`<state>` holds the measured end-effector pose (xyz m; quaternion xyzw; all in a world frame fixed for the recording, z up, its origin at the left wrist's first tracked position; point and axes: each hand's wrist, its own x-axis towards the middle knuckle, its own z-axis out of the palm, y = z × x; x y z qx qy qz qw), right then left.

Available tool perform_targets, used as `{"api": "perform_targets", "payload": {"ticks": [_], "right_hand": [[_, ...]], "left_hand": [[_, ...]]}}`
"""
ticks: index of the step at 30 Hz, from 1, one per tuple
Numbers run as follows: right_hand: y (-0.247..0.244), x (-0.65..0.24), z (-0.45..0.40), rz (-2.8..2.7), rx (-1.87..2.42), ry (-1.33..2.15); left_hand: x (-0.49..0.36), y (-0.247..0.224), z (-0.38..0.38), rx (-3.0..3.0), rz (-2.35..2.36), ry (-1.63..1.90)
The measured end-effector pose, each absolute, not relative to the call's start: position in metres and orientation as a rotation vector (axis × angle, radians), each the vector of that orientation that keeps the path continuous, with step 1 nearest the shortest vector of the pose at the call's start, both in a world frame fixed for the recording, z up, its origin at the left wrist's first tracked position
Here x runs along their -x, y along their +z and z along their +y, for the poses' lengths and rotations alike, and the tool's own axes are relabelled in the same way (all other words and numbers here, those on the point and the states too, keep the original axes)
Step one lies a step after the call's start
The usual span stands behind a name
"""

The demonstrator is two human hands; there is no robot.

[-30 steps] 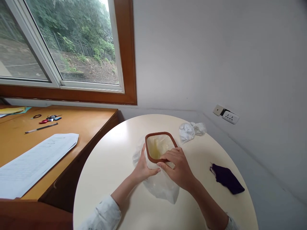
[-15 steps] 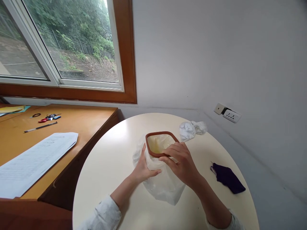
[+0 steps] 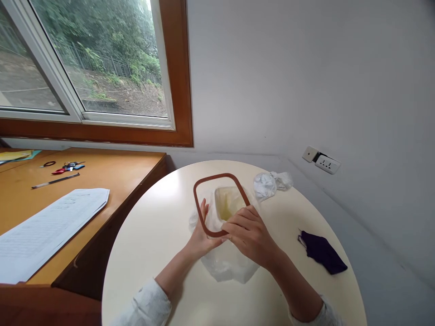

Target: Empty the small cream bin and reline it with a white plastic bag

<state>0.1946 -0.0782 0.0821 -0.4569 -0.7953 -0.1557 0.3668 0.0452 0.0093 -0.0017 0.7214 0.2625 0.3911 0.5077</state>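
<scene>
My right hand (image 3: pixel 250 233) is closed on a brown rounded-square rim (image 3: pixel 217 175), pinching its near right corner. The rim is raised and tilted over a small bin (image 3: pixel 211 216) lined with a thin plastic bag (image 3: pixel 231 270). Through the rim, the bin's pale yellowish inside shows. My left hand (image 3: pixel 200 240) grips the left and near side of the bagged bin, its fingers partly behind the rim. The bag hangs down around the bin and spreads over the near tabletop.
A crumpled white plastic bag (image 3: pixel 272 184) and a dark purple cloth (image 3: pixel 322 252) lie on the round table (image 3: pixel 149 235). On the wooden desk (image 3: pixel 136 163) at left are papers (image 3: pixel 61 226), a pen (image 3: pixel 56 181) and keys (image 3: pixel 70 166). Wall sockets (image 3: pixel 327 164) sit at right.
The brown rim has come off the bin's mouth, lifted by my right hand and shifted a little left. My left hand stays at the bin.
</scene>
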Motion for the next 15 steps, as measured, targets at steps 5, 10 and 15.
{"api": "perform_targets", "payload": {"ticks": [5,10,15], "right_hand": [[0.089,-0.199,-0.081,-1.834,1.185,-0.377],[0.091,-0.230,-0.098,-1.603,1.232,-0.450],[0.060,-0.278,-0.125,-1.532,1.485,-0.536]], "left_hand": [[-0.044,-0.002,0.011,-1.797,0.621,0.942],[-0.040,-0.004,0.013,-1.767,0.658,0.900],[-0.036,0.003,0.015,-1.731,0.605,0.965]]}}
